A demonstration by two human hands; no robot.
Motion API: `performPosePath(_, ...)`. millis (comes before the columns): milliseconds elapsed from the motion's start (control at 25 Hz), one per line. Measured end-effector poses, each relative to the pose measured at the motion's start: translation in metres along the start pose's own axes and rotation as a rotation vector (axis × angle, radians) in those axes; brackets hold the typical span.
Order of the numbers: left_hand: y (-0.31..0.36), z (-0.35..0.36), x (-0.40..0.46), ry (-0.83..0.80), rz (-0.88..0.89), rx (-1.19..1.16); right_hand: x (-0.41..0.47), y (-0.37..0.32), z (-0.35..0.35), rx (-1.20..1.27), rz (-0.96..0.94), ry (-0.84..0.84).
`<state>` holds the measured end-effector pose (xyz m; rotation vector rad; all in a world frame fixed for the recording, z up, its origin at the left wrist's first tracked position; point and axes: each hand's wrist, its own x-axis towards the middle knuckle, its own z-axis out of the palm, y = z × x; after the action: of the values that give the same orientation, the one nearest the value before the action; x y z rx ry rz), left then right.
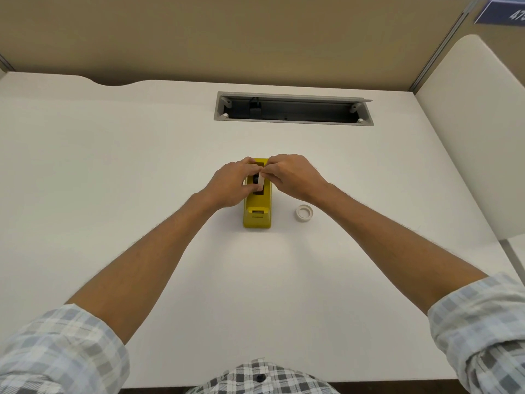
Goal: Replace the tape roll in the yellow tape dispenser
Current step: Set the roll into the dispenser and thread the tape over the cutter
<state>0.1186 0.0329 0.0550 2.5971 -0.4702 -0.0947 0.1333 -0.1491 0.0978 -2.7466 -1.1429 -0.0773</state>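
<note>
The yellow tape dispenser [257,214] stands in the middle of the white desk, its cutter end toward me. A white tape roll [260,180] on a black hub sits upright in the dispenser's slot. My left hand [231,184] grips the dispenser's left side, with the thumb against the roll. My right hand [295,177] pinches the top of that roll from the right. A second white tape roll [304,213] lies flat on the desk, just right of the dispenser. The dispenser's far end is hidden by my fingers.
An open grey cable tray [292,109] is set into the desk behind the dispenser. A tan partition wall [227,38] runs along the back. A white side panel [483,123] stands at the right. The desk's front edge is at my waist.
</note>
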Motion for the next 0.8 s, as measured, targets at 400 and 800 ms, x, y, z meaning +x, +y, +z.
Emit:
performPosePath(400, 0.004, -0.006, -0.001, -0.015, 0.025, 0.015, -0.004, -0.011, 0.003, -0.081, 0.026, 0.033)
performPosePath(800, 0.008, -0.006, -0.002, -0.011, -0.004, 0.045, 0.012, -0.013, -0.005, -0.025, 0.057, -0.073)
